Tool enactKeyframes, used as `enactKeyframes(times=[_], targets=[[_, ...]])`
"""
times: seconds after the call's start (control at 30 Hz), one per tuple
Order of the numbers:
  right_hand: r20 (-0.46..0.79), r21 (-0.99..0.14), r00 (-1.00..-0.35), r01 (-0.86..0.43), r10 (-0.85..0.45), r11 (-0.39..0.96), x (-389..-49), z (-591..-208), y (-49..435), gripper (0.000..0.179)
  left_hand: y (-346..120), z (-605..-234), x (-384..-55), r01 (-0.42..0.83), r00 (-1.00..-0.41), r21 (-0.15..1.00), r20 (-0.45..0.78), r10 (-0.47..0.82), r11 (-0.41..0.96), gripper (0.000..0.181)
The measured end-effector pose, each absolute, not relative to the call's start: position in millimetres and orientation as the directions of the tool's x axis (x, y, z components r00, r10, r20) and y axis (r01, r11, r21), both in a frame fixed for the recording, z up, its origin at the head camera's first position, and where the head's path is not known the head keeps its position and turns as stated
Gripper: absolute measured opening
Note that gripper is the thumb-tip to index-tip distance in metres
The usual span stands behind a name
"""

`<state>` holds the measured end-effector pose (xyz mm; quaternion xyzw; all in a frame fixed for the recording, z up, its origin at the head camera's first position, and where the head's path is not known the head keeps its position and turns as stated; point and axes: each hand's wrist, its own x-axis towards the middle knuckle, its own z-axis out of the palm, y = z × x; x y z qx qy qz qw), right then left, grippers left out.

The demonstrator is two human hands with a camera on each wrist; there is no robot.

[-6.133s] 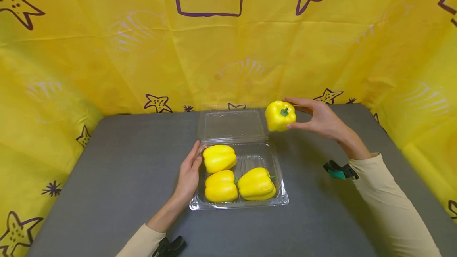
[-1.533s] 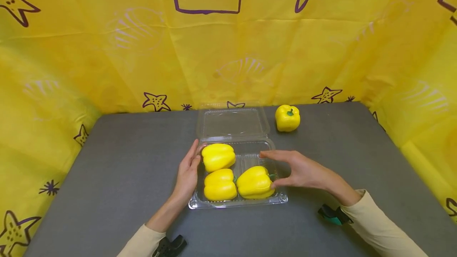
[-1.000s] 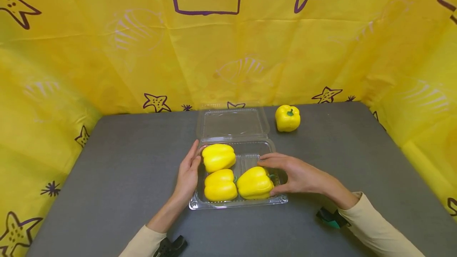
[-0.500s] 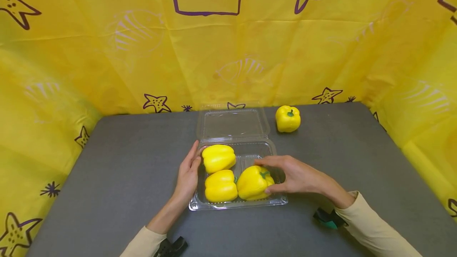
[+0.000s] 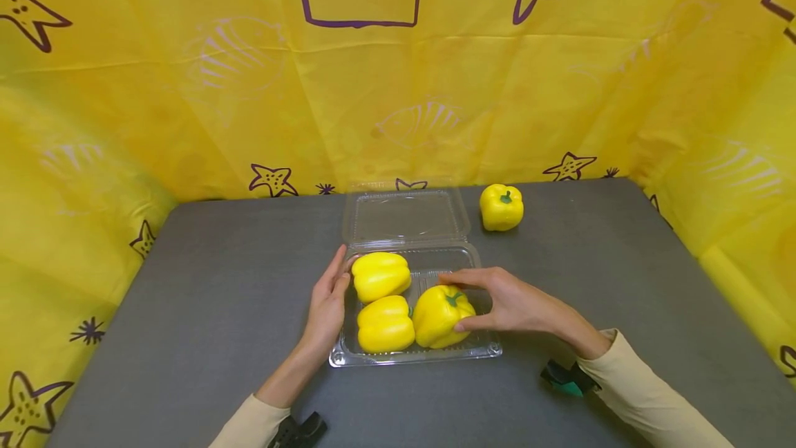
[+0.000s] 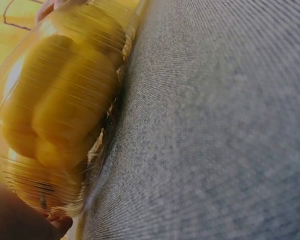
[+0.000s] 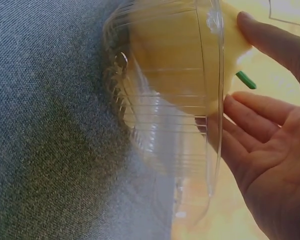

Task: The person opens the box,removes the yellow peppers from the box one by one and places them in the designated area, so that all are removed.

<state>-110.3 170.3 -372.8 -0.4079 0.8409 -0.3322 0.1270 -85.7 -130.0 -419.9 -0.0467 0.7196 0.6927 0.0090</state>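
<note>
A clear plastic clamshell container (image 5: 415,359) lies with its lid folded back on the table. Inside are three yellow bell peppers: one at back left (image 5: 381,276), one at front left (image 5: 385,324) and one at front right (image 5: 438,316). My right hand (image 5: 519,303) grips the front-right pepper between thumb and fingers; its green stem tilts up toward the hand. In the right wrist view the thumb (image 7: 272,37) presses that pepper above the container's rim. My left hand (image 5: 326,303) rests along the container's left wall with straight fingers.
Another yellow bell pepper (image 5: 501,207) stands upright on the grey table (image 5: 236,282), behind and to the right of the container. The transparent lid (image 5: 405,216) reaches toward the yellow patterned cloth (image 5: 348,88) that hangs around the table's back and sides.
The right hand first set a pepper on the table at back right, then came to the front-right pepper in the container, gripped it and tilted its stem end up. The left hand has stayed put.
</note>
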Motion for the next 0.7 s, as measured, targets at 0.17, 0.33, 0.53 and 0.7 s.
enactKeyframes(times=[0.17, 0.33, 0.53, 0.7], targets=[[0.067, -0.664, -0.639, -0.602, -0.766, 0.444, -111.5, -373.4, 168.1, 0.069, -130.1, -419.7, -85.5, -0.077, -0.996, 0.996, -0.075, -0.051, 0.034, 0.053], [0.076, -0.682, -0.634, -0.596, -0.77, 0.423, -112.7, -374.1, 164.4, 0.069, -130.7, -420.5, -85.8, -0.074, -0.996, 0.996, -0.072, -0.049, 0.044, 0.054], [0.077, -0.682, -0.622, -0.603, -0.779, 0.414, -113.9, -371.9, 161.3, 0.069, -130.9, -421.0, -85.4, -0.078, -0.996, 0.996, -0.075, -0.052, 0.044, 0.054], [0.062, -0.69, -0.623, -0.591, -0.78, 0.418, -114.5, -365.3, 161.7, 0.07, -130.5, -420.3, -85.3, -0.088, -0.995, 0.995, -0.085, -0.055, 0.055, 0.054]])
